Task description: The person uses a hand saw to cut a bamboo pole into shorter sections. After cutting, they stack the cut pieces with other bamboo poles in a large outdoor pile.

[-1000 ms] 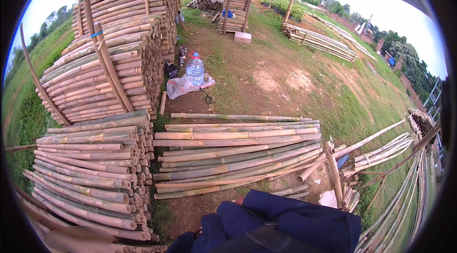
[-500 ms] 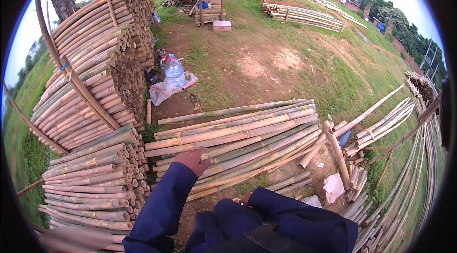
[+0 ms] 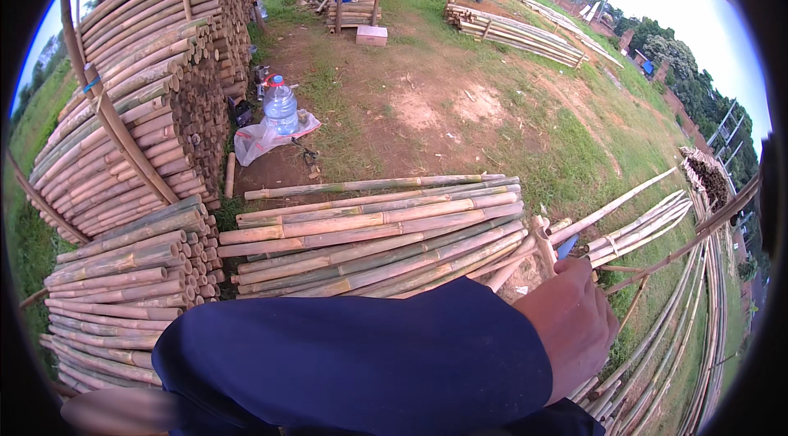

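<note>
A hand (image 3: 574, 325) in a dark blue sleeve (image 3: 361, 362) is being held out low in the picture, at about five o'clock, and which hand it is cannot be told for sure; it looks like the left arm crossing over. The back of the hand is being shown, so it cannot be told if the fingers are wide, narrow or holding something. A small blue thing (image 3: 566, 247) is peeking out just above the knuckles, too hidden to name. The hand is being held right beside a short wooden post (image 3: 542, 239) at the end of a flat pile of bamboo poles (image 3: 369, 235), which is lying in the middle of the picture. Bigger stacks of bamboo (image 3: 131, 149) are being kept at nine and ten o'clock, and a water bottle (image 3: 281, 106) is standing on a plastic bag (image 3: 258, 140) at eleven o'clock. The poles are round, so they could roll if they are being pushed at the end. Fingers could get pinched between the poles and the post. The cut ends may be sharp, and skin could be scratched. The other hand is not being seen.
</note>
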A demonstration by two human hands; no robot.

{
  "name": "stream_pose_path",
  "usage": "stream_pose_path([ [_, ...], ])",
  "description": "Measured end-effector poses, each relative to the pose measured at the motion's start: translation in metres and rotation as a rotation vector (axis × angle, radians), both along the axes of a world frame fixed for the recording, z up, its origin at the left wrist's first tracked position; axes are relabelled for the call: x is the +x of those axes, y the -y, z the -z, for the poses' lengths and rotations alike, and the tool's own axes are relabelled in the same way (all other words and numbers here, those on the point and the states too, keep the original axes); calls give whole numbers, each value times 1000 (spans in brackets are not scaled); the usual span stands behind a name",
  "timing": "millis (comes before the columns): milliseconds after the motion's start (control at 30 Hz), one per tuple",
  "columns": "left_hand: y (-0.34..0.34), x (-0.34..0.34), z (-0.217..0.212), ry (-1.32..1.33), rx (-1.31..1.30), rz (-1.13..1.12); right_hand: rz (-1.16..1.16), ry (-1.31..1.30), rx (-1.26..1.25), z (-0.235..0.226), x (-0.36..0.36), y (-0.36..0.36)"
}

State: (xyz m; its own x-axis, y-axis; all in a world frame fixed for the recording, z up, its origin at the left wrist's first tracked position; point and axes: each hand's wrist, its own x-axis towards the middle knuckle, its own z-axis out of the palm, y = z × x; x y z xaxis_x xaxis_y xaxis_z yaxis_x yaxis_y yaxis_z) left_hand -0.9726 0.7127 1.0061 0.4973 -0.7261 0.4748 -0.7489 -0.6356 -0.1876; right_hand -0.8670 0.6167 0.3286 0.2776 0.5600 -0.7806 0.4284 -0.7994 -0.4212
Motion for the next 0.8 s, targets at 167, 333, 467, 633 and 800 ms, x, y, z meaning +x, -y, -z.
stream_pose_path([
  [167,-6,-6,-20,-24,-5,77,28,17,10,-15,-12,-9],
  [333,-71,64,-35,-51,39,-189,14,-3,11,-22,-42,-19],
  [467,-125,94,-29,-257,-37,-488,-61,-39,24,-18,-70,-50],
  [633,-153,185,26,-413,-303,-687,-18,-63,-10,-21,-65,-28],
  [800,-175,226,76,-429,-647,-857,-29,-86,11,-22,-62,-22],
])
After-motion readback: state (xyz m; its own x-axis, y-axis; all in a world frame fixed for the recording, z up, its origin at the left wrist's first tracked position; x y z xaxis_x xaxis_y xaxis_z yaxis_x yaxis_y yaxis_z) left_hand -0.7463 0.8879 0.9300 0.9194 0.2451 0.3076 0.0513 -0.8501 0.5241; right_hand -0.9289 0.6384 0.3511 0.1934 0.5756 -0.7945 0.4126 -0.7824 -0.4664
